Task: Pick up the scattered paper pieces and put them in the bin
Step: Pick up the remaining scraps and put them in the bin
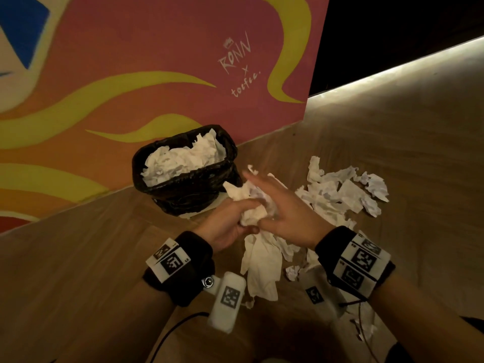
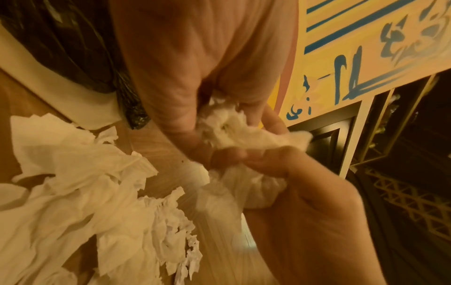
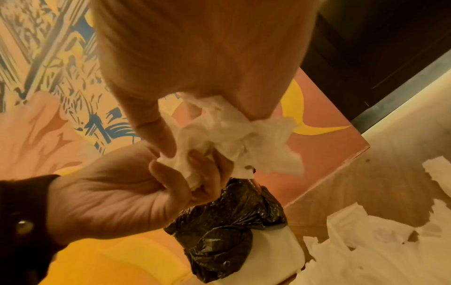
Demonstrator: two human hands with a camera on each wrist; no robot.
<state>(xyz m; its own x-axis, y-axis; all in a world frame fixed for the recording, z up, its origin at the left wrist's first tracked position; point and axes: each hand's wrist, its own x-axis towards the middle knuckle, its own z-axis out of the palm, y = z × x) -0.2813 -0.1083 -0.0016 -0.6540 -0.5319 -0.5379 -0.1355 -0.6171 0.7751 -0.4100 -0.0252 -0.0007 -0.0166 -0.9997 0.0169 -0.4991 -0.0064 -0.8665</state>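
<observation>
A crumpled wad of white paper (image 1: 252,205) is held above the wooden floor, just right of the bin (image 1: 162,184). My left hand (image 1: 235,218) grips the wad from below with curled fingers. My right hand (image 1: 280,205) pinches it from the right between thumb and fingers. The bin has a black liner and is heaped to the rim with white paper. The wrist views show the wad (image 2: 246,135) (image 3: 231,135) squeezed between both hands, with the bin (image 3: 227,227) below. Several torn paper pieces (image 1: 337,195) lie scattered on the floor, and another sheet (image 1: 264,263) lies under my hands.
A painted pink and yellow wall (image 1: 157,74) stands right behind the bin. More loose paper (image 2: 85,183) (image 3: 366,246) covers the floor to the right of the bin. Cables (image 1: 178,326) trail from my wrist bands near the bottom.
</observation>
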